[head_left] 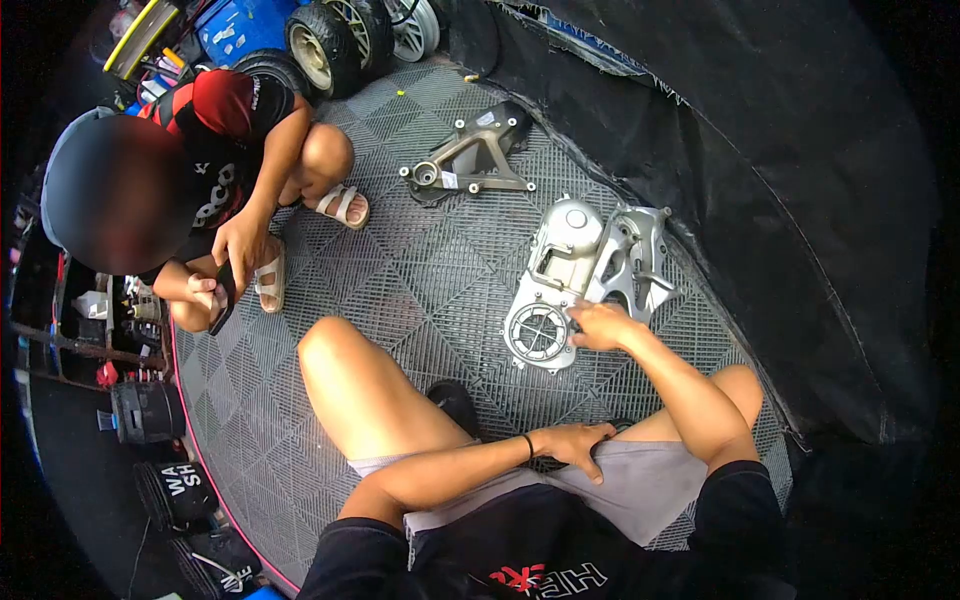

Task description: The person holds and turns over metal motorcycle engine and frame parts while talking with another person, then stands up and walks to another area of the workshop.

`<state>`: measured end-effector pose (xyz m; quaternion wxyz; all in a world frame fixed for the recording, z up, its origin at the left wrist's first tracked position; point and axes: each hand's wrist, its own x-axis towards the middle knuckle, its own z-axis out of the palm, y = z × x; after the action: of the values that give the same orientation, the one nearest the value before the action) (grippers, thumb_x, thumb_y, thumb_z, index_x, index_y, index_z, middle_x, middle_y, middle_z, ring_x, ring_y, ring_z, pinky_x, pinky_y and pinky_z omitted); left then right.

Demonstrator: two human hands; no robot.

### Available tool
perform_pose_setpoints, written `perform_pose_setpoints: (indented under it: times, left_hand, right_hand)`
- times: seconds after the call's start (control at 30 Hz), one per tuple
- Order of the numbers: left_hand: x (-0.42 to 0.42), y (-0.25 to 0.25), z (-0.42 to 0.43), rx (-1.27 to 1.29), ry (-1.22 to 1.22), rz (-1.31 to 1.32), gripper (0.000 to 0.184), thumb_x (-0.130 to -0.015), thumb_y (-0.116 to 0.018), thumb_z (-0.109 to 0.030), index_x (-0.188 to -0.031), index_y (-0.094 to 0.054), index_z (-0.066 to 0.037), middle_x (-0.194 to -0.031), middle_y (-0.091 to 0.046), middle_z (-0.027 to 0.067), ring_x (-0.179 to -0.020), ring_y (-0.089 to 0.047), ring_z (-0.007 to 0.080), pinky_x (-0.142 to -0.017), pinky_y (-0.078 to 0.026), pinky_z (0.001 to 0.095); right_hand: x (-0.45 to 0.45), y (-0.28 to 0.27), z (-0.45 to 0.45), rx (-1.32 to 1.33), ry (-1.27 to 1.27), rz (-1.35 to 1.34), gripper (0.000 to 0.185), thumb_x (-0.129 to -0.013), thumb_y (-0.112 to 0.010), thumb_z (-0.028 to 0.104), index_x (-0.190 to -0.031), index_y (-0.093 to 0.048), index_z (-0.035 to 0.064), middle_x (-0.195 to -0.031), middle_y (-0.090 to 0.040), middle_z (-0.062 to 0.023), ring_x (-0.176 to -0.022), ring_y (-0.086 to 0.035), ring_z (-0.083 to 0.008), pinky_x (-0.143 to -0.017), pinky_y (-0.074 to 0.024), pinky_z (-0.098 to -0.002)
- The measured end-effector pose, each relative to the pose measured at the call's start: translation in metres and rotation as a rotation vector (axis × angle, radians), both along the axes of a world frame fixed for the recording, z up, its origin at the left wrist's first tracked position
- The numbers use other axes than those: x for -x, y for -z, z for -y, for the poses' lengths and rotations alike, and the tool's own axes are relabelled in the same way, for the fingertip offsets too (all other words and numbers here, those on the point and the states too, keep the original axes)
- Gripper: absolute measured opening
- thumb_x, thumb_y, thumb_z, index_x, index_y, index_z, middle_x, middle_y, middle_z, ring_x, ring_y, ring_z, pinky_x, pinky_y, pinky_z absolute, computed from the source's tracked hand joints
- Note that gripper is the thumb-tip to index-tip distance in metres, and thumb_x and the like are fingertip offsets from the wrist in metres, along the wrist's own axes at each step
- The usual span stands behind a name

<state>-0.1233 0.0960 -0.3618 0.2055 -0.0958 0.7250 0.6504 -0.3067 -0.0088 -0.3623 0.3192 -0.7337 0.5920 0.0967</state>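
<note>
A silver engine cover (pixel 578 240) lies on the grey floor in front of me, with a round grilled opening (pixel 538 332) at its near end. My right hand (pixel 602 327) has its bent fingers on the right edge of that end and appears to grip it. Close against the cover's right side is a second silver metal part (pixel 632 262), partly hidden by it. My left hand (pixel 575 448), with a dark band at the wrist, rests on my grey shorts, thumb apart from the fingers and nothing in it.
A triangular metal bracket (pixel 478 160) lies farther back. At the left another person (pixel 225 150) crouches, holding a dark phone-like object (pixel 222 305). Tyres (pixel 325 50) stand at the back. A black sheet (pixel 780 180) borders the right side; black bins (pixel 175 492) line the left edge.
</note>
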Motion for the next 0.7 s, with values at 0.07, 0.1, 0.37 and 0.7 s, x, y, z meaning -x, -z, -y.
perform_pose_setpoints:
  times: [0.07, 0.1, 0.37, 0.7]
  left_hand:
    - [0.000, -0.007, 0.002, 0.022, 0.000, -0.015, 0.103, -0.065, -0.086, -0.041, -0.142, -0.033, 0.003, -0.127, -0.058, 0.0278, -0.118, -0.058, 0.0393, -0.102, -0.043, 0.0406]
    - [0.000, -0.010, 0.003, 0.032, 0.000, -0.022, 0.102, -0.065, -0.086, -0.040, -0.141, -0.034, 0.003, -0.127, -0.058, 0.0274, -0.118, -0.058, 0.0390, -0.102, -0.043, 0.0404]
    - [0.000, -0.005, 0.001, 0.068, -0.039, -0.089, 0.095, -0.063, -0.086, -0.038, -0.136, -0.040, 0.003, -0.122, -0.061, 0.0257, -0.115, -0.059, 0.0383, -0.100, -0.044, 0.0402]
    - [0.001, -0.001, 0.000, 0.090, -0.069, -0.135, 0.092, -0.061, -0.087, -0.039, -0.132, -0.045, 0.003, -0.120, -0.062, 0.0249, -0.112, -0.061, 0.0384, -0.099, -0.045, 0.0421]
  right_hand:
    - [-0.002, 0.027, -0.008, 0.132, -0.106, 0.236, 0.058, -0.086, -0.067, 0.037, -0.130, -0.055, 0.0011, -0.140, -0.049, -0.0237, -0.127, -0.051, -0.0363, -0.103, -0.0439, -0.0453]
    - [-0.007, 0.020, -0.009, 0.066, -0.114, 0.204, 0.061, -0.086, -0.068, 0.035, -0.134, -0.053, 0.0008, -0.146, -0.042, -0.0234, -0.129, -0.048, -0.0365, -0.105, -0.0424, -0.0440]
    - [0.001, -0.005, -0.002, -0.001, 0.020, 0.077, 0.065, -0.083, -0.070, 0.035, -0.136, -0.050, 0.0022, -0.135, -0.052, -0.0255, -0.122, -0.054, -0.0404, -0.102, -0.0449, -0.0463]
    - [0.000, 0.006, -0.007, 0.049, -0.030, 0.138, 0.058, -0.083, -0.069, 0.032, -0.132, -0.053, 0.0060, -0.125, -0.059, -0.0247, -0.117, -0.057, -0.0409, -0.099, -0.0459, -0.0462]
